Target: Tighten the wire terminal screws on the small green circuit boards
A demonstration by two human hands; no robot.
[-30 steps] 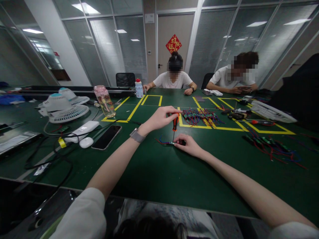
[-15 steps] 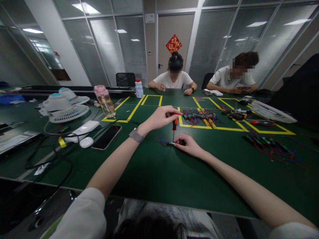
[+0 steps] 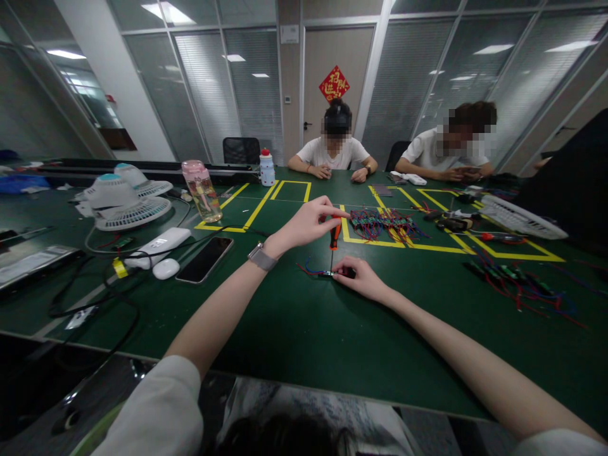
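My left hand grips the red and black handle of a small screwdriver, held upright with its tip down on a small circuit board that trails red and blue wires. My right hand pins that board to the green table from the right side. A grey watch sits on my left wrist.
A pile of wired boards lies inside yellow tape lines beyond the hands. More wired boards lie at right. A phone, white earbud case, pink bottle and white fans stand at left. Two people sit across the table.
My hands and the screwdriver stay in place on the board. The view shifted slightly. The person opposite brought both hands together on the table.
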